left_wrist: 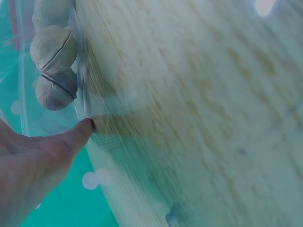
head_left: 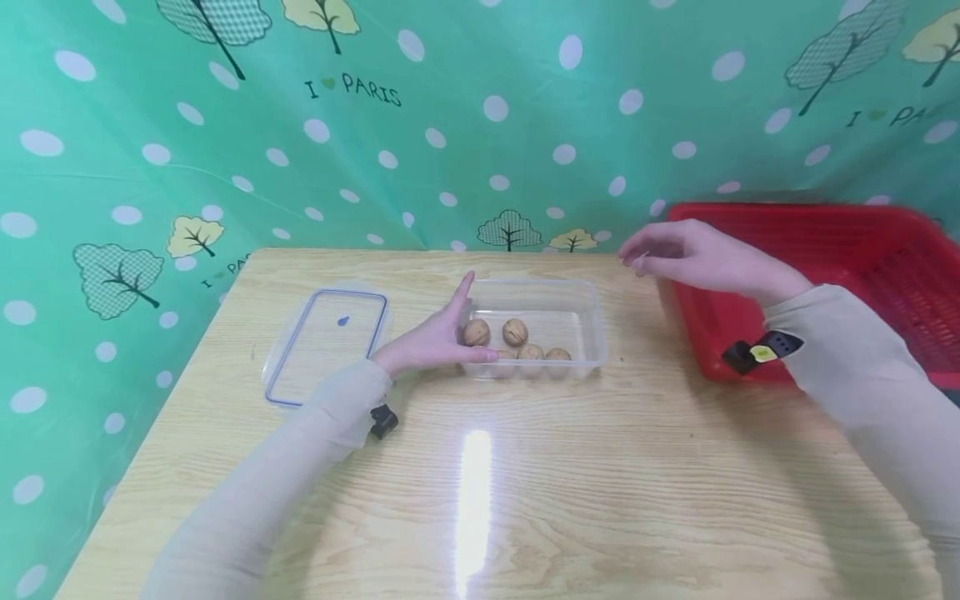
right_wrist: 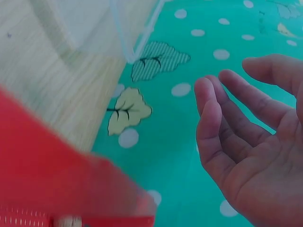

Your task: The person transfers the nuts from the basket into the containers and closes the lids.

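Fingers of the left hand (head_left: 435, 340) lie straight and together, edge-on against the left wall of the clear plastic container (head_left: 592, 321) at the centre of the head view, the index finger pointing up along that wall and the thumb stretched along its near left corner; nothing is gripped, the hand only presses flat on the box. In the left wrist view the thumb tip (left_wrist: 85, 127) touches the container's lower edge where it meets the table (head_left: 525, 483). Inside the container lie five walnuts (head_left: 514, 332): two a little farther back, three in a row against the near wall, all toward the left half of the box. Just left of the left hand, the transparent lid with a blue rim (head_left: 327, 343) lies flat on the wood, apart from the box. The right hand (head_left: 693, 254) hovers in the upper right of the centre, above the table's far edge and the near left corner of the red basket (head_left: 862, 250); its fingers are loosely relaxed and slightly bent, the palm empty, as the right wrist view shows clearly (right_wrist: 251, 142). The red basket stands at the right of the frame, partly off the table's right side. A green dotted cloth with trees (head_left: 480, 125) fills the background.
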